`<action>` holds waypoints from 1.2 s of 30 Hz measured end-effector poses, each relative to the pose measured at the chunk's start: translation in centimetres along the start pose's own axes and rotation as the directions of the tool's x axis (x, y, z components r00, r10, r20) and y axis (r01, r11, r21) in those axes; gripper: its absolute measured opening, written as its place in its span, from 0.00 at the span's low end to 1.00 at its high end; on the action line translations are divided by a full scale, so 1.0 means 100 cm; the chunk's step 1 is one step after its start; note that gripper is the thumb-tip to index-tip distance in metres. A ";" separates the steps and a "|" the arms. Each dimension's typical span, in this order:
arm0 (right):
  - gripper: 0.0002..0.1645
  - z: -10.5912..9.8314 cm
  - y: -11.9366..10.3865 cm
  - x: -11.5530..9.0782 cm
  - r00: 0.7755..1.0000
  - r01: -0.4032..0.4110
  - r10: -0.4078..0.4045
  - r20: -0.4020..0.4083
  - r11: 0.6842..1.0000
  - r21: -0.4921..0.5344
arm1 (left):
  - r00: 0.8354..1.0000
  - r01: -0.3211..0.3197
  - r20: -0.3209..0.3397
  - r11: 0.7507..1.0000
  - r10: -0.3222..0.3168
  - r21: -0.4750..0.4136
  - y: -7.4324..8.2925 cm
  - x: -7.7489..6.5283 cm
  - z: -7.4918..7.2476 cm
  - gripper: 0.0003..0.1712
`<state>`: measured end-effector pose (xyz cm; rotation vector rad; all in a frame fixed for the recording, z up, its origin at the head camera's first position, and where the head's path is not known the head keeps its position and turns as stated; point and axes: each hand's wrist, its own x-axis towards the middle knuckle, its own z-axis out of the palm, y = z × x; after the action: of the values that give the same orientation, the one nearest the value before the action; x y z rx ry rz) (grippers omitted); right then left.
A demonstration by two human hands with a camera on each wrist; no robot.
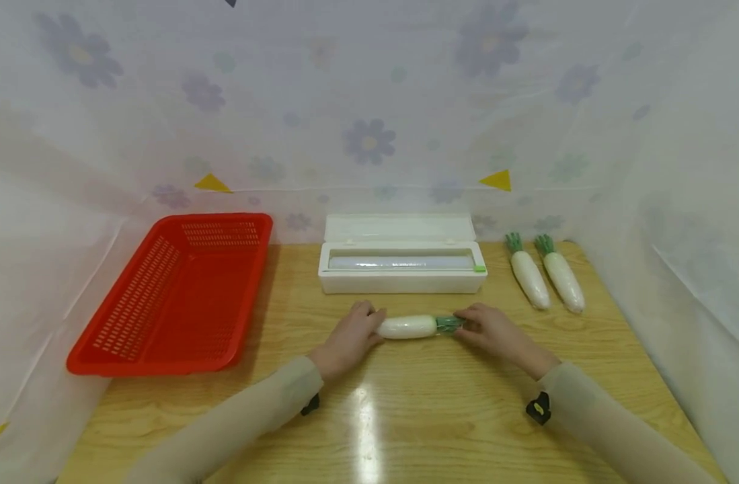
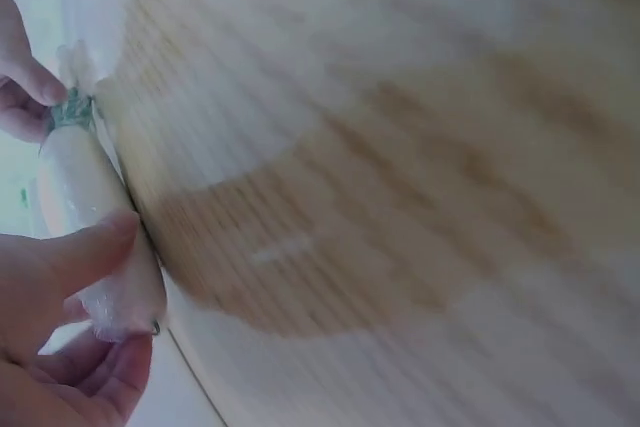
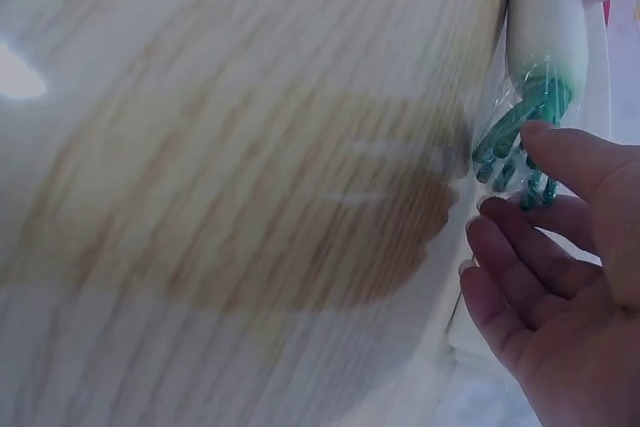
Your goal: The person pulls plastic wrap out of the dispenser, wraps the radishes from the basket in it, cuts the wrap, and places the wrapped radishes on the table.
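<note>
A white radish (image 1: 408, 327) with short green stalks (image 3: 545, 102) lies crosswise over the table, in front of a white box. Clear film covers it, crinkled and shiny around the stalks. My left hand (image 1: 352, 336) grips its white tip; in the left wrist view the thumb lies along one side and the fingers curl beneath. At the other end my right hand (image 1: 496, 329) pinches the film-covered stalks between thumb and forefinger, its other fingers loosely bent. Whether the radish touches the tabletop is hard to tell.
Behind the radish stands the white box (image 1: 402, 282), lid (image 1: 399, 227) raised, holding a roll of clear film (image 1: 399, 262). A red plastic basket (image 1: 242, 323) occupies the left side. Two more radishes, a left one (image 1: 530, 279) and a right one (image 1: 564, 281), lie at the back right.
</note>
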<state>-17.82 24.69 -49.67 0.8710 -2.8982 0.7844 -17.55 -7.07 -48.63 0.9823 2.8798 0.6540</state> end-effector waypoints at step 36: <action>0.14 0.009 -0.042 -0.003 0.950 -0.309 0.310 -0.051 0.951 0.018 | 0.961 0.263 0.223 0.793 -0.164 -0.549 0.037 -0.036 0.022 0.23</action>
<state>-15.23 21.41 -48.58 0.3893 -3.0245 0.8240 -12.16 -5.75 -49.52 0.5727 2.3492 1.2494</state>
